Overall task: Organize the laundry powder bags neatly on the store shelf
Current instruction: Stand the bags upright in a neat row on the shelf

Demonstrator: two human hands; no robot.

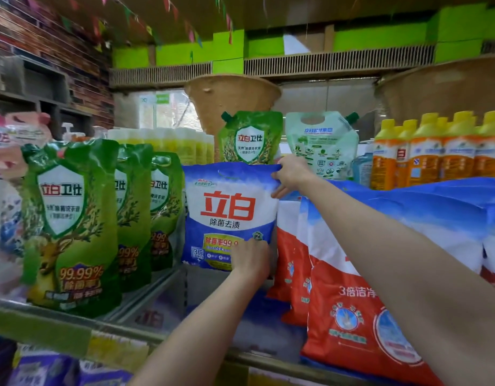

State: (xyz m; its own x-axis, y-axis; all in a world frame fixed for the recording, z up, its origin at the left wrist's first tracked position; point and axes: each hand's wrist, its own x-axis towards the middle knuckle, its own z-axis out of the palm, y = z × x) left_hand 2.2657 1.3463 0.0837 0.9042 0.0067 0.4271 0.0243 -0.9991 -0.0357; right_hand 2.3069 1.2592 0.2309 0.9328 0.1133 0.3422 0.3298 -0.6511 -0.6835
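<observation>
Blue-and-white laundry powder bag (229,215) stands upright toward the back of the shelf (157,296), front face with large red characters turned to the camera. Right hand (289,174) pinches the bag's top right corner, thumb on the front face and fingers curled over the top edge: grip clamped on the bag. Left hand (250,257) is at the bag's lower right corner, fingers curled round its right edge, likewise clamped on it. Immediately left of the bag: a row of three green spouted pouches (70,227), upright, one behind another, receding toward the back. Immediately right: red-and-white powder bags (338,310) standing in a row, the nearest touching or nearly touching the held bag's right side; cannot tell which. Blue bags (435,207) lie flat across the tops of the red ones. Behind the held bag, one green spouted pouch (250,137) and one pale green pouch (322,144) stand upright. Orange bottles with yellow caps (435,151) are lined up at the far right rear. Bare shelf surface shows in front of the held bag.
</observation>
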